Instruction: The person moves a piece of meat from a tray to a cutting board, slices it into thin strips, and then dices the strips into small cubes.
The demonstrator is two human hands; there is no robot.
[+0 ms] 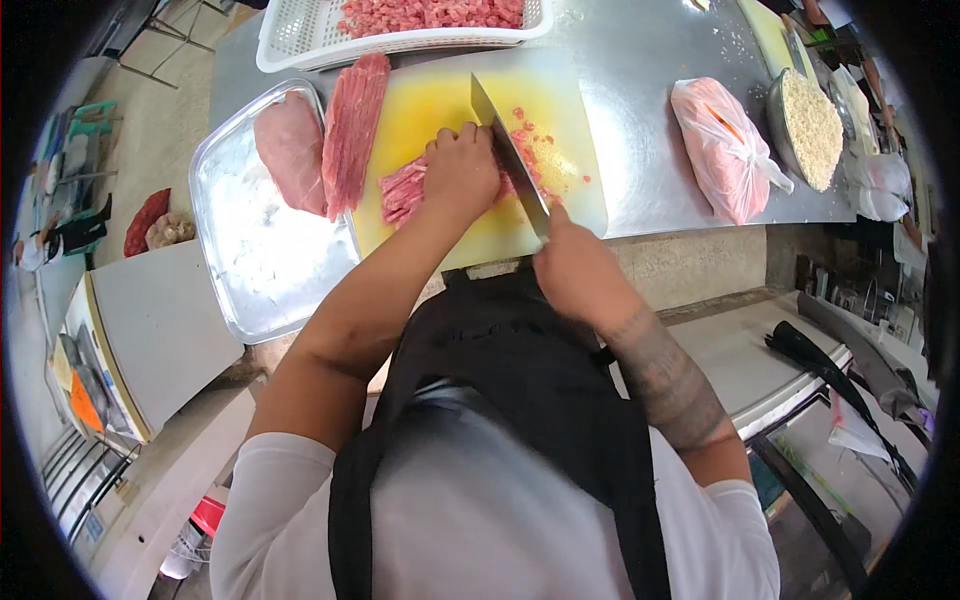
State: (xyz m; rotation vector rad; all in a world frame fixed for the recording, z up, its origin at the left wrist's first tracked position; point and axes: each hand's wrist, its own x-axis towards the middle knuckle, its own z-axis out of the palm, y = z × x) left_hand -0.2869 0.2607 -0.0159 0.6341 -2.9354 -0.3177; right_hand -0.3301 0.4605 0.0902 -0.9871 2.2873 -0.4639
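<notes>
On a yellow and white cutting board (420, 95) lie strips of raw meat (403, 190), with my left hand (462, 172) closed over them, its fingertips curled beside the blade. My right hand (580, 262) is wrapped round the handle of a knife (508, 150), whose blade slants up and left across the board. Small diced bits of meat (535, 140) are scattered right of the blade. A long piece of sliced meat (355, 130) rests along the board's left edge, touching a larger pale piece of meat (290, 150) on a metal tray (265, 270).
A white perforated basket (290, 52) of diced meat stands behind the board. To the right are a tied plastic bag (720, 150) with pinkish contents and a metal bowl (785, 135) of pale crumbly food. A person (75, 232) is at the far left.
</notes>
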